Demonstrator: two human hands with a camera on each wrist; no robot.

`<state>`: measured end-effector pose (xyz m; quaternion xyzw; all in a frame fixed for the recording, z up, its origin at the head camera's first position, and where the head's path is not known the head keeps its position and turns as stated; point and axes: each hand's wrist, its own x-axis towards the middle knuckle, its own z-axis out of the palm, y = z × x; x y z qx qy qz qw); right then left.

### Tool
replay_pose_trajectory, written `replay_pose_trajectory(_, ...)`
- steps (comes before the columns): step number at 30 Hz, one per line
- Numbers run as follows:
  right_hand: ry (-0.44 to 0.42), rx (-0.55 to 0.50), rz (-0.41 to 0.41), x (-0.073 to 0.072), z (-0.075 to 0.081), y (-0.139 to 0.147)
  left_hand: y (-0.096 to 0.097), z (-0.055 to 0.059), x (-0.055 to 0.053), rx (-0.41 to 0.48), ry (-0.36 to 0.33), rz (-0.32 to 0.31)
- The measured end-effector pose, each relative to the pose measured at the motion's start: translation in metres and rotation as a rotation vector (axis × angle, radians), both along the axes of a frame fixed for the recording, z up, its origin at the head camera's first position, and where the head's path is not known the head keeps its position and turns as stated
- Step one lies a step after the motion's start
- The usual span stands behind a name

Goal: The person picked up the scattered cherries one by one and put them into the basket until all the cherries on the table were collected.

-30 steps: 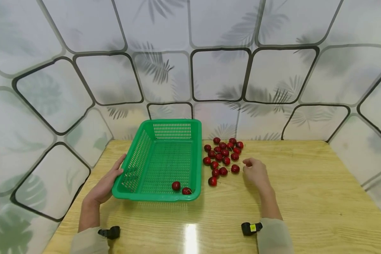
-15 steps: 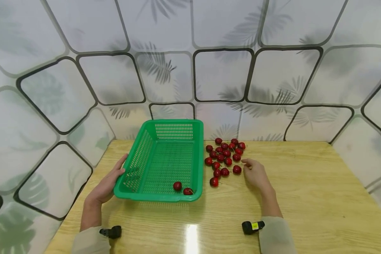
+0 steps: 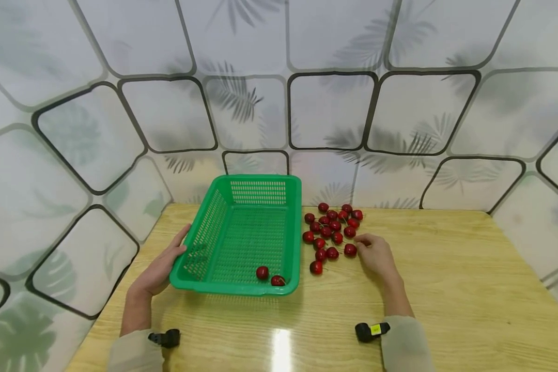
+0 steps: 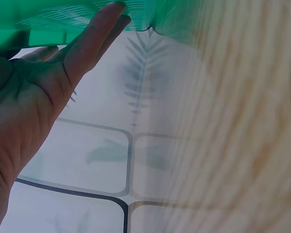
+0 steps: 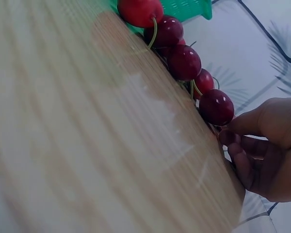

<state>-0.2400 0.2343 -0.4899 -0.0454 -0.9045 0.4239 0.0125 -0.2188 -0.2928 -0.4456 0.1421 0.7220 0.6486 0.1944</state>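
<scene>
A green plastic basket [image 3: 246,288] stands left of centre in the head view, with two cherries inside at its near right corner, one of them a dark red cherry [image 3: 262,273]. My left hand [image 3: 160,266] lies against the basket's left side; in the left wrist view its fingers [image 4: 89,48] stretch straight along the outer wall. To the right of the basket is a loose pile of stemmed cherries [image 3: 326,232]. My right hand [image 3: 375,256] is at the pile's right edge, fingers bent, fingertips right beside a dark cherry [image 5: 216,107]; whether they pinch its stem I cannot tell.
The wooden table [image 3: 451,289] extends right and toward me. A patterned wall covering [image 3: 327,108] rises behind the table and along both sides. Black straps with small devices sit on both wrists, the right strap [image 3: 371,330] bearing a yellow label.
The head view has shifted slightly, so everything appears a little further right. My right fingertips have edged left, closer to the nearest cherry. The left hand keeps its place on the basket.
</scene>
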Motion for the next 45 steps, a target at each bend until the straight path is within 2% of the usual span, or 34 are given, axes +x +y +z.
replay_pose_trajectory(11,-0.014,0.019,-0.021,0.001,0.004,0.002,0.002,0.000,-0.001,0.000,-0.002,0.011)
replay_pose_trajectory(24,0.066,-0.060,-0.061,0.002,0.009,0.001,0.001,0.001,-0.001,0.008,-0.012,0.007)
replay_pose_trajectory(33,0.151,-0.092,-0.087,0.005,0.028,-0.010,0.002,0.003,-0.001,0.017,-0.017,0.001)
replay_pose_trajectory(39,0.189,-0.137,-0.066,0.011,0.044,-0.026,0.001,0.002,-0.001,0.008,-0.016,0.004)
replay_pose_trajectory(45,0.330,-0.136,0.002,0.021,0.059,-0.051,0.000,0.000,-0.001,0.011,-0.018,0.000)
